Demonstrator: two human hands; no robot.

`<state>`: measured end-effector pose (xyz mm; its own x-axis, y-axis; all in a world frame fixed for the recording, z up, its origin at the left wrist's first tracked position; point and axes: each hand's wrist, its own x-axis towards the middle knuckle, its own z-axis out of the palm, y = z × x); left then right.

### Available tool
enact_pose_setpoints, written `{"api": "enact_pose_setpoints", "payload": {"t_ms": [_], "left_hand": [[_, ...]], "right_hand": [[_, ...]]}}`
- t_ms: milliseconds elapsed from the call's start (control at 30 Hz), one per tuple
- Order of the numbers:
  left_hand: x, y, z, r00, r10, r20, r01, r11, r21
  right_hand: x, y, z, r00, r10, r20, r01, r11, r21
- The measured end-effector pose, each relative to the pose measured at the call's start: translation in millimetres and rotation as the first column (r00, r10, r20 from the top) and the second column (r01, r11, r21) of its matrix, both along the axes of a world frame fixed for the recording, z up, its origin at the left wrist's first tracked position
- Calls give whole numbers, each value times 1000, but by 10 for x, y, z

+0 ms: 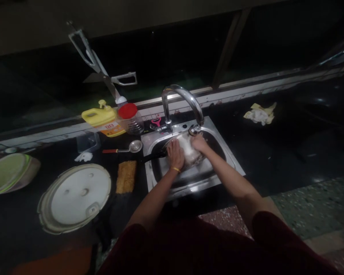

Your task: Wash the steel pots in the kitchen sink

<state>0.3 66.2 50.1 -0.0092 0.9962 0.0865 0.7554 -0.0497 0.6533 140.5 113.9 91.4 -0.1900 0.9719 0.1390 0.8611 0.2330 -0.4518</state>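
Observation:
A metal cooking pot (187, 147) is in the steel sink (210, 179), tilted under the curved tap (186, 91). A dark handle (155, 155) sticks out from its left side; it looks like a pressure cooker body. My left hand (176, 153) lies against the pot's left part with its fingers stretched out flat. At the pot's right side my right hand (198, 143) is closed, just below the spout. What its fingers hold, if anything, is hidden.
Left of the sink lie a brown scrub pad (126, 177), a strainer ladle (135, 146) and a large round lid (77, 194). Behind them stand a yellow jug (103, 120) and a red-lidded jar (130, 118). A crumpled cloth (260, 114) rests on the right counter.

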Motion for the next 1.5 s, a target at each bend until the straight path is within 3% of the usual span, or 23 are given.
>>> {"api": "enact_pose_setpoints", "payload": {"t_ms": [133,267,367,467,533,633,733,800,933,1100,1167,1267,1333,1400,1500], "left_hand": [[-87,-45,-2,999,-13,41,15,999,-39],[-75,-56,-3,1000,1,-24,-2,999,-52],[-70,-58,-26,996,64,-55,-67,996,-62],[-98,-78,-57,997,4,-81,-7,999,-36],[-101,-99,-48,990,-78,-116,78,997,-3],[-50,-94,46,958,-218,-188,228,973,35],[16,9,187,912,-336,-233,355,934,43],[30,107,253,908,-338,-247,360,932,48],[-8,205,266,920,-309,-240,333,940,66],[-73,173,222,919,-346,-191,359,933,37],[-84,157,215,896,-398,-199,410,912,26],[-80,176,217,912,-358,-200,373,927,40],[-80,241,231,922,-342,-178,358,932,60],[-95,323,244,896,-410,-171,427,901,78],[-135,339,211,869,-455,-194,480,870,108]], "right_hand": [[-146,-131,-38,999,37,30,-38,999,27],[-63,-88,-43,994,-101,-35,99,993,-62],[-88,-375,-123,996,-88,-1,88,996,-21],[-81,-764,-288,1000,-8,17,7,998,70],[16,-869,-383,989,-139,-44,140,990,18],[148,-840,-449,938,-328,-110,316,942,-114],[143,-808,-464,971,-220,-97,216,975,-50],[137,-773,-470,974,-202,-103,201,979,-14],[136,-613,-453,919,-359,-163,340,931,-130],[-97,-620,-355,967,-240,-81,243,970,22],[-98,-614,-312,944,-310,-110,308,951,-38],[-44,-540,-258,892,-429,-140,406,898,-169],[-54,-481,-231,926,-360,-116,350,931,-98],[-67,-404,-211,959,-271,-81,272,962,-4],[-22,-237,-172,935,-344,-93,329,933,-145]]}}
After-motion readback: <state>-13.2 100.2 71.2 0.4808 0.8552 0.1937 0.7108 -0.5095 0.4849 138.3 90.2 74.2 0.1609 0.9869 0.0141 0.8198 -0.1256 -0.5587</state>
